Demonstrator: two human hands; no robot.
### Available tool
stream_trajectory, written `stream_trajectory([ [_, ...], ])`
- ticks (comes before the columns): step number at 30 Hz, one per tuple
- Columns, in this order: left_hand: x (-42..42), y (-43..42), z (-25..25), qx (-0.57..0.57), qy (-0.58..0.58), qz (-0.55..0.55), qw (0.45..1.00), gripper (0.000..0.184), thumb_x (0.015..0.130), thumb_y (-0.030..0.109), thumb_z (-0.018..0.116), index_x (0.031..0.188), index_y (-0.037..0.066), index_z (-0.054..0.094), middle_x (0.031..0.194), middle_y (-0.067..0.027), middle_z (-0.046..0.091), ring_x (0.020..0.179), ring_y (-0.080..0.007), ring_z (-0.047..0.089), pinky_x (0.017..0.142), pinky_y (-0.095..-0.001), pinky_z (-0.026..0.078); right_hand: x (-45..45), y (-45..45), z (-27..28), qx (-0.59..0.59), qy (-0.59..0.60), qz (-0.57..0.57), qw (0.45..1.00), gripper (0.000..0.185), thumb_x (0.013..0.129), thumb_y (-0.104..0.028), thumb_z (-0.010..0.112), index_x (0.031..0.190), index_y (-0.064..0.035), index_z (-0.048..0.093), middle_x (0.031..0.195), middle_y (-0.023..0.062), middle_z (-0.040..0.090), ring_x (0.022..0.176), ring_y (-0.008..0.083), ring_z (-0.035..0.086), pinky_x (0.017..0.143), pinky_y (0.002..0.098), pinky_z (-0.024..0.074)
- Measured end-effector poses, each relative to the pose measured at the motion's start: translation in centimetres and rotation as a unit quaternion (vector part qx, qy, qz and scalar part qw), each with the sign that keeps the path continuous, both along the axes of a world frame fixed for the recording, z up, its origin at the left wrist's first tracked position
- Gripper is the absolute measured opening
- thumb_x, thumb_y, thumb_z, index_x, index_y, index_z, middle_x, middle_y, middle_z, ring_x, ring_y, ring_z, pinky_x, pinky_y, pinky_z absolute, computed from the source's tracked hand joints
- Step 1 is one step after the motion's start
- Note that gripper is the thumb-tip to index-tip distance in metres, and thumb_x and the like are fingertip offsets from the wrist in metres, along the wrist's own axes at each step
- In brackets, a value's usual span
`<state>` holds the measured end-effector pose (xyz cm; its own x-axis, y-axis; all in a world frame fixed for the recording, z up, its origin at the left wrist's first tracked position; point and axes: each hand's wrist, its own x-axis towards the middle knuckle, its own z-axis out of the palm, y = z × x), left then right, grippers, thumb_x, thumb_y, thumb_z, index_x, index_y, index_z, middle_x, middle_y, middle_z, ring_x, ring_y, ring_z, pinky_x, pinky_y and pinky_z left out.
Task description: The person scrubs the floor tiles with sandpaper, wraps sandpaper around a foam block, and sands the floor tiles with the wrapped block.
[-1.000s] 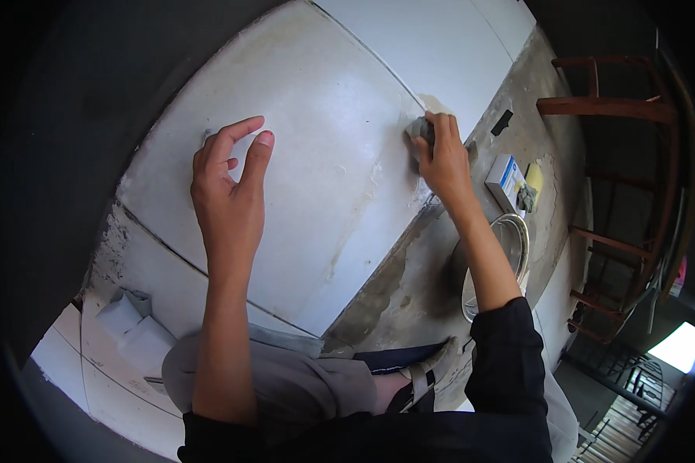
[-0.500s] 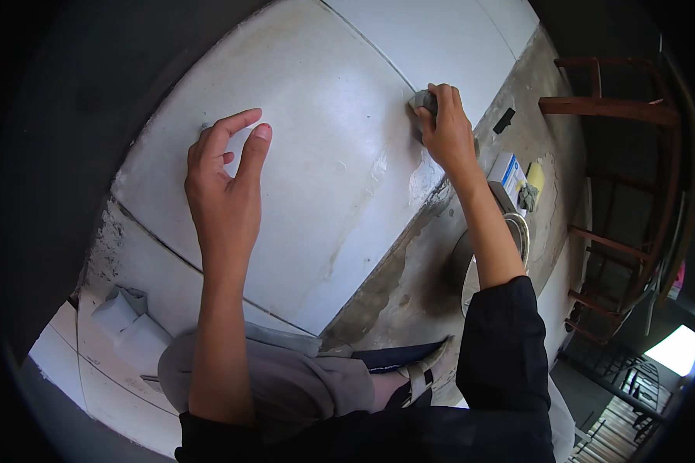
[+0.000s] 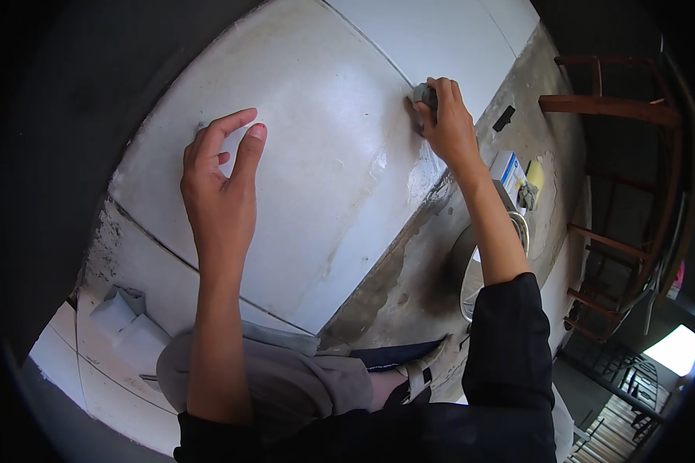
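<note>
While my right hand (image 3: 454,127) clasps a grey lump (image 3: 424,94) right of top centre, my left hand (image 3: 218,193), upper left, parts thumb from forefinger; its other fingers' hold I can't tell.

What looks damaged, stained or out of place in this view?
Whitish smears mark the white surface near the right hand, patchy against smoother areas; the grey floor alongside is blotched with dark, possibly damp patches.

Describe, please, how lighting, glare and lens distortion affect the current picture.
In the head view, the bright white patch at lower right is blown out; the large white smooth tile carries a soft sheen, with shadow beside the bare right hand; also in the head view, wide-angle distortion bows the thin dark straight-cut seam, and the corners fade to black.
</note>
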<state>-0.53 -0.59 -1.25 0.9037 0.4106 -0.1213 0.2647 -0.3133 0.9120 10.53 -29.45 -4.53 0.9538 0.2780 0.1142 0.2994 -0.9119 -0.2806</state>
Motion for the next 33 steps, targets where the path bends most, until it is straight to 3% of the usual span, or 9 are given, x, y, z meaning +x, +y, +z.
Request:
stream_trajectory([
  [6,0.0,0.1,-0.1,-0.002,-0.002,-0.002,1.0,0.024,0.094,0.028,0.065,0.108,0.01,0.069,0.11,-0.0038,0.068,0.106,-0.0207,0.058,0.092,-0.0364,0.043,-5.7,-1.7,1.0,0.007,0.047,0.022,0.999,0.037,0.086,-0.01,0.068,0.118,-0.0027,0.05,0.108,0.019,0.054,0.092,0.0418,0.061,0.075,0.0479,0.0525],
  [12,0.1,-0.1,-0.1,0.0,-0.001,-0.002,1.0,0.024,0.094,0.029,0.065,0.108,0.01,0.069,0.11,-0.004,0.068,0.107,-0.0205,0.057,0.092,-0.0364,0.043,0.5,0.2,-0.4,0.005,-0.028,-0.034,0.999,0.038,0.087,-0.009,0.067,0.119,-0.002,0.049,0.108,0.0194,0.054,0.094,0.0419,0.06,0.076,0.0475,0.0521],
  [19,0.1,0.2,0.0,0.002,0.0,0.0,1.0,0.024,0.094,0.029,0.065,0.109,0.01,0.069,0.111,-0.0036,0.068,0.109,-0.021,0.056,0.093,-0.0364,0.043,-5.4,1.2,0.8,0.021,0.028,0.032,0.999,0.035,0.088,-0.012,0.066,0.116,-0.0015,0.049,0.108,0.0205,0.054,0.091,0.0429,0.061,0.076,0.0477,0.0519],
  [25,-0.1,0.2,0.4,-0.013,-0.01,0.005,1.0,0.024,0.094,0.029,0.065,0.108,0.01,0.07,0.11,-0.003,0.068,0.108,-0.0212,0.056,0.092,-0.0359,0.043,0.1,1.2,-0.5,0.019,-0.031,-0.052,0.998,0.037,0.086,-0.009,0.068,0.117,-0.0012,0.049,0.107,0.0202,0.053,0.093,0.0422,0.06,0.075,0.0477,0.0514],
  [31,0.1,0.3,0.4,-0.013,-0.015,0.004,1.0,0.023,0.095,0.028,0.065,0.108,0.01,0.07,0.11,-0.0027,0.068,0.107,-0.0204,0.056,0.091,-0.0349,0.043,-7.0,2.7,1.0,0.032,0.049,0.027,0.998,0.035,0.088,-0.011,0.066,0.117,-0.0009,0.049,0.108,0.0214,0.054,0.09,0.0432,0.061,0.076,0.0481,0.0518],
  [33,0.0,0.2,0.5,-0.018,-0.01,0.003,1.0,0.023,0.095,0.028,0.065,0.108,0.01,0.07,0.11,-0.0026,0.068,0.106,-0.0202,0.056,0.09,-0.0348,0.043,-2.3,1.7,0.0,0.017,-0.003,-0.005,1.0,0.036,0.087,-0.01,0.067,0.117,-0.0007,0.049,0.108,0.0211,0.054,0.091,0.0426,0.061,0.076,0.0479,0.0518],
])
